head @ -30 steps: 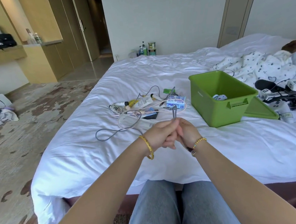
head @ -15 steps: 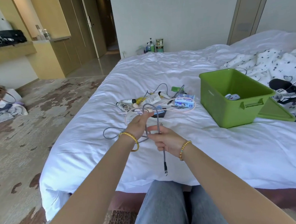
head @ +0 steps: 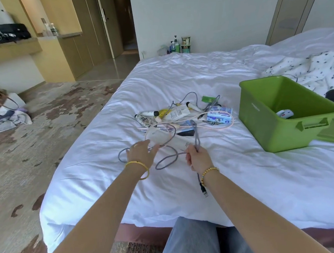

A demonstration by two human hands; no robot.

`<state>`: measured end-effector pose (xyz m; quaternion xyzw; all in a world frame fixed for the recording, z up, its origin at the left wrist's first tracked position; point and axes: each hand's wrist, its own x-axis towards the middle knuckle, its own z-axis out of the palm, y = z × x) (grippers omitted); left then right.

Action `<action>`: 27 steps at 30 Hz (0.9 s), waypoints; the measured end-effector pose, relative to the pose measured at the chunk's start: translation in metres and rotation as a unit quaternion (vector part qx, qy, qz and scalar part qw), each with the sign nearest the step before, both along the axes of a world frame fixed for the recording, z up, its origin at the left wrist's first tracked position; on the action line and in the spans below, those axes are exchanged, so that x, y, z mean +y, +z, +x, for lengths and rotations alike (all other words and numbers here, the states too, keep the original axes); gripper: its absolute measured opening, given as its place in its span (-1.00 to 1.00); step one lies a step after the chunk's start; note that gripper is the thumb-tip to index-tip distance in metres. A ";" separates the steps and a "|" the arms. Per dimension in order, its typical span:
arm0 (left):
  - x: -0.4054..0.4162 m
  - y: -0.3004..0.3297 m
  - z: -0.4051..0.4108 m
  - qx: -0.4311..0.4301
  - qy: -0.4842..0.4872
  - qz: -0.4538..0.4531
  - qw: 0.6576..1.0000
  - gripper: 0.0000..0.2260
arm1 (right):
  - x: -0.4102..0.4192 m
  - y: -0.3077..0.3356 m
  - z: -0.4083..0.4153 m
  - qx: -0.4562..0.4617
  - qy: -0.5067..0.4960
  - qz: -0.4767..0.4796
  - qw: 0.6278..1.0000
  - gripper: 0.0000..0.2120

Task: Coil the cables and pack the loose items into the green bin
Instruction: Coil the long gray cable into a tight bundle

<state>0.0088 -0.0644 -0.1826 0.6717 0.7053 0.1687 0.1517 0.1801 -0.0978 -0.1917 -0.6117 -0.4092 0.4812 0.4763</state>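
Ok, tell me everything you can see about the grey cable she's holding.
The grey cable looks braided and thin. The right hand grips a doubled loop that rises above the fist, while a dark plug end hangs below the wrist. The rest trails in loose loops over the white bed sheet toward the open left hand.

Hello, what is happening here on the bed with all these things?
A person is tidying loose items on a white bed. The right hand grips a grey cable, its plug hanging below the wrist. The left hand, fingers spread, reaches for the cable's loops lying on the sheet. Tubes and packets sit in a pile beyond. The green bin holds only a few small things.
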 end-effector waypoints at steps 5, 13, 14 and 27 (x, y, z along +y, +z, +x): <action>0.020 -0.035 -0.023 0.231 -0.020 -0.095 0.968 -0.50 | 0.029 -0.013 -0.004 -0.032 0.006 -0.045 0.998 -0.80; 0.029 -0.027 -0.003 -0.060 -0.101 -0.082 0.990 -0.81 | 0.052 -0.016 -0.013 -0.133 0.072 -0.074 0.986 -0.73; 0.027 -0.020 0.000 -0.121 -0.102 -0.068 0.985 -0.82 | 0.052 -0.016 -0.012 -0.112 0.065 -0.079 0.988 -0.72; -0.020 0.055 0.057 -0.057 -0.228 0.048 0.971 -0.74 | 0.010 0.048 0.018 0.024 0.033 0.004 0.999 -0.62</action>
